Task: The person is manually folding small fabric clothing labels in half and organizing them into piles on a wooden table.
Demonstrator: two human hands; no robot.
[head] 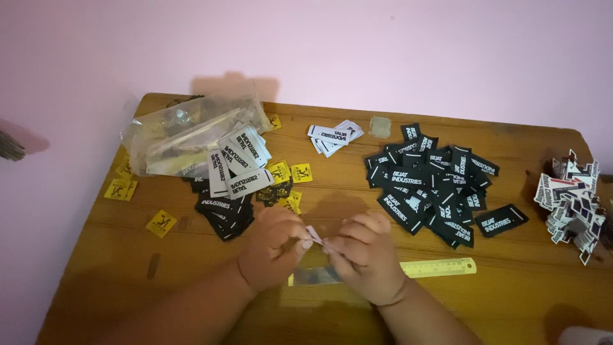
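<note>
My left hand [274, 246] and my right hand [364, 252] meet above the front middle of the wooden table [102, 255]. Both pinch one small pale label [314, 235] between their fingertips. Under them lies a yellow ruler [440, 267], partly hidden by my right hand. A heap of black woven labels [428, 185] spreads to the right of my hands. To the left lies a stack of white and black labels [233, 172].
A clear plastic bag [185, 131] lies at the back left. Small yellow tags [161, 223] are scattered on the left side. Several white labels [333, 135] sit at the back middle. A pile of red, white and black labels [571, 198] is at the right edge. A pink wall stands behind.
</note>
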